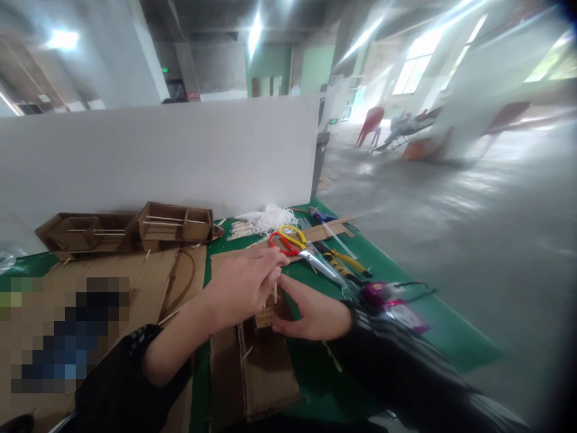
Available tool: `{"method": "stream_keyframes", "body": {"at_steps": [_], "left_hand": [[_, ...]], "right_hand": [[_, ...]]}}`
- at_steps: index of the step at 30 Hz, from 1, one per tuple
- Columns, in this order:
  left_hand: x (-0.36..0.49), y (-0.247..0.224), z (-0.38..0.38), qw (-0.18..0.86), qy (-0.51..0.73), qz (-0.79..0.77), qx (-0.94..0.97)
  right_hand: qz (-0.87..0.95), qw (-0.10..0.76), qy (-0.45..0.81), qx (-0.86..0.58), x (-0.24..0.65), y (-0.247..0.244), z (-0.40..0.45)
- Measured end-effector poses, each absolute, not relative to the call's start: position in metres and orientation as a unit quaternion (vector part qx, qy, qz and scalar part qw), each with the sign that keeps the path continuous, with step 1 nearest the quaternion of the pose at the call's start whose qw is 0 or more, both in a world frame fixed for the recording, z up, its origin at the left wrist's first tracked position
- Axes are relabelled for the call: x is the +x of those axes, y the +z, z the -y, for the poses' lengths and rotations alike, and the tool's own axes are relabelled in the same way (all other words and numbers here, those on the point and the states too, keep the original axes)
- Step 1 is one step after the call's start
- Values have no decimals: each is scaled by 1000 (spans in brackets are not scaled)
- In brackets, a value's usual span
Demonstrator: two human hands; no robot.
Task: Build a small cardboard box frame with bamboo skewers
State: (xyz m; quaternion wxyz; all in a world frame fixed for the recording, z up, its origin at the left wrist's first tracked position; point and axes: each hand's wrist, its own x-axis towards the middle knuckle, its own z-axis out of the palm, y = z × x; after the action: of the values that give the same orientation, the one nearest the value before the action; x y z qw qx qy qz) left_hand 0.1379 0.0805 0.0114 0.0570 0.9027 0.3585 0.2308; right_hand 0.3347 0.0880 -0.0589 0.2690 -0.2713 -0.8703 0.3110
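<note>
My left hand (246,279) is closed in a pinch, its fingers pointing down around the top of a thin wooden stick (275,293). The stick stands nearly upright over a small brown cardboard piece (267,317) with its corrugated edge showing. From the right, my right hand (311,310) grips that piece, thumb at its near edge and fingers at its far side. Part of the piece is hidden behind my hands. Beneath lies a larger cardboard sheet (265,379). Scissors (315,264) with red and yellow handles lie just beyond my hands.
Pliers (349,261), a purple glue gun (376,293) and a heap of white string (273,219) lie on the green table (406,331). Two cardboard boxes with sticks across them (175,225) stand at back left, before a white partition (157,162).
</note>
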Motion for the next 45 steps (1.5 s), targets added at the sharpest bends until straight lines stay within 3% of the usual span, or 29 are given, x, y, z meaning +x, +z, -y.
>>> {"method": "stream_keyframes", "body": {"at_steps": [13, 28, 45], "left_hand": [[138, 15, -78, 30, 219, -356, 908], [139, 18, -77, 48, 223, -353, 908], [136, 17, -77, 57, 229, -333, 913]], "right_hand": [[805, 459, 283, -248, 334, -49, -83], [729, 573, 288, -237, 325, -66, -81], [729, 579, 272, -245, 331, -60, -77]]}}
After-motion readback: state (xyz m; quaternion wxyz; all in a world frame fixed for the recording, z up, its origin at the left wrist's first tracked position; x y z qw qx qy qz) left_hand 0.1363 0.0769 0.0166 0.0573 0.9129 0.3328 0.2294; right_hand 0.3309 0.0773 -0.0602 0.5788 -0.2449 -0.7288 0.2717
